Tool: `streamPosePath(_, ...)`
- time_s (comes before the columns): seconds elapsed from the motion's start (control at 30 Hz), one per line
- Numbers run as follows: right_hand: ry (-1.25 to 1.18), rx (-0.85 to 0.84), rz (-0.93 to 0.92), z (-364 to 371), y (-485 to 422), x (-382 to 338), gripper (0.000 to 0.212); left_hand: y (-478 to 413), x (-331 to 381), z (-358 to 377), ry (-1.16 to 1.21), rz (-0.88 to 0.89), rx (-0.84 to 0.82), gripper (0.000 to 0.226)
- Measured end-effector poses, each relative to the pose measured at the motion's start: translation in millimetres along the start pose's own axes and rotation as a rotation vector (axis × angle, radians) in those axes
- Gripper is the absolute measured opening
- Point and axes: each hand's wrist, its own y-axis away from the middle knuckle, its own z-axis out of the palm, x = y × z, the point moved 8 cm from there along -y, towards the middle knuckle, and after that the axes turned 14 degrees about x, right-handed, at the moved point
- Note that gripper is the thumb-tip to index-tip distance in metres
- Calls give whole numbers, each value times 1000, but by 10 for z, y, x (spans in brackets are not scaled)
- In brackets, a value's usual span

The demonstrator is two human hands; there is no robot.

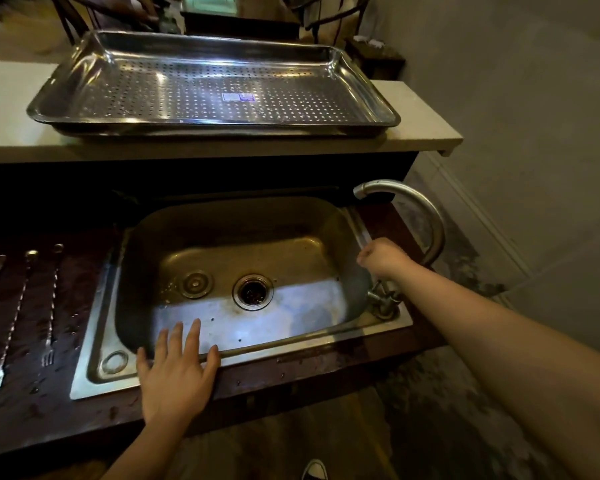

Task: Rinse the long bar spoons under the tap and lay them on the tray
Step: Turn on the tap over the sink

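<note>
Step in hand, as judged: turning the water on, before any rinsing. The three long bar spoons (14,313) lie side by side on the dark wet counter (32,417) at the left of the frame, forked ends toward the bottom edge, none picked up. The perforated steel tray (215,123) sits on the pale ledge (416,135) at the top of the frame and holds nothing. The left hand (174,372) is flat, fingers straight and spread, resting on the front rim of the sink (257,220). The right hand (383,256) is at the right of the frame beside the stem of the tap (428,216), fingers curled into a fist, just above the valve (383,299); whether it grips a handle cannot be told. No stream shows at the spout (360,191). To do this well: open the valve gently, since the spout hangs near the basin's back right corner and a hard flow would likely splash. Then take one spoon by mid-shaft, because the twisted stems are probably slippery when wet. Lay each flat on the perforations.
</note>
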Motion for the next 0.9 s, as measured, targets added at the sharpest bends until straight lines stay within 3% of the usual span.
streamPosePath(0.2, 166, -107, -15, 99, -57, 21, 28, 10, 22, -12, -18, 19, -6, 69)
streamPosePath(0.4, 388, -337, 36, 247, -59, 86, 21, 5, 30, -37, -14, 16, -12, 69)
streamPosePath(0.5, 305, -274, 50, 200, -149, 60, 6, 5, 47, -53, -14, 17, -12, 70)
streamPosePath(0.63, 284, -433, 180, 296, -107, 138, 27, 13, 61, -52, -14, 23, -15, 69)
streamPosePath(0.9, 285, -494, 170, 316, -112, 137, 31, 24, 64, -41, -24, 33, -21, 68)
